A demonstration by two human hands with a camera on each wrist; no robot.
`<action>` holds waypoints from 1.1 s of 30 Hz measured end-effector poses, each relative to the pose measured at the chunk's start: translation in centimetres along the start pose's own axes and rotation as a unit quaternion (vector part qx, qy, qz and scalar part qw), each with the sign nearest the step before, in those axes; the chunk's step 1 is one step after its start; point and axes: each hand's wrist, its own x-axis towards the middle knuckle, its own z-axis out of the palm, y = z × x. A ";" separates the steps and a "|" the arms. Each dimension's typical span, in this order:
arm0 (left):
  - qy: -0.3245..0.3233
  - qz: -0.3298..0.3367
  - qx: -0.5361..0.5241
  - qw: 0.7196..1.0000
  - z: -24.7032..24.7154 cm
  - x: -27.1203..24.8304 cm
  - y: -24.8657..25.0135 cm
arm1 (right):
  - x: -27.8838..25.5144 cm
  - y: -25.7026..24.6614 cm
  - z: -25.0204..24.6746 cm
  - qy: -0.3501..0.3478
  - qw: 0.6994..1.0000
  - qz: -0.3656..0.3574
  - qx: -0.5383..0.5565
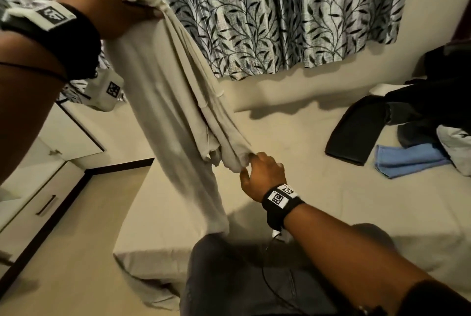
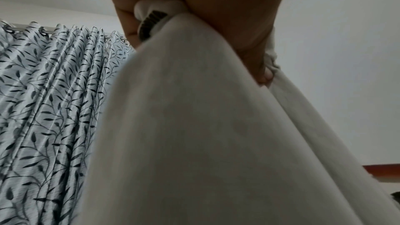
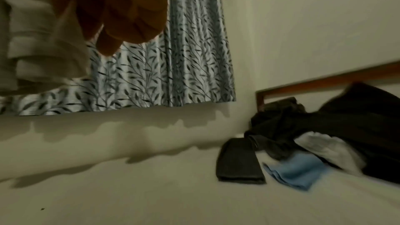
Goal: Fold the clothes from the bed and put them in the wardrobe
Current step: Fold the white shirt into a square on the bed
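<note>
A long beige garment (image 1: 173, 101) hangs in the air over the bed (image 1: 318, 201). My left hand (image 1: 112, 2) grips its top end high at the upper left; the left wrist view shows fingers curled round the bunched cloth (image 2: 194, 126). My right hand (image 1: 262, 170) pinches the garment's lower folds near the middle of the head view, and the beige cloth (image 3: 43, 40) sits beside my right hand (image 3: 112, 14) in the right wrist view. The garment's loose tail droops to the bed edge.
A pile of dark clothes (image 1: 428, 101) lies at the bed's right end with a folded dark piece (image 1: 354, 132), a blue cloth (image 1: 407, 160) and a white item (image 1: 456, 147). A leaf-patterned curtain (image 1: 280, 17) hangs behind. White drawers (image 1: 38, 188) stand on the left.
</note>
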 end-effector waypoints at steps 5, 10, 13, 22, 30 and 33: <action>-0.021 0.053 -0.042 0.998 -1.7 -1.3 0.1 | 1.7 2.3 -0.4 0.046 0.991 0.122 0.020; -0.041 0.080 -0.097 0.991 -1.6 -1.9 0.8 | 1.4 2.0 0.7 0.011 0.998 0.069 -0.011; -0.031 0.095 -0.060 0.993 -1.5 -2.3 0.3 | 1.4 3.3 0.3 -0.048 0.998 -0.027 0.016; -0.065 -0.058 -0.064 0.994 -0.2 -2.9 -7.7 | 4.8 8.5 -18.6 0.046 0.927 -0.111 0.356; -0.162 -0.016 -0.148 0.976 1.4 -4.0 -6.0 | 11.1 11.3 -30.4 0.102 0.951 -0.078 0.281; -0.253 -0.008 -0.096 0.963 2.4 -2.8 -6.4 | 12.5 13.4 -31.6 0.047 0.961 -0.073 0.261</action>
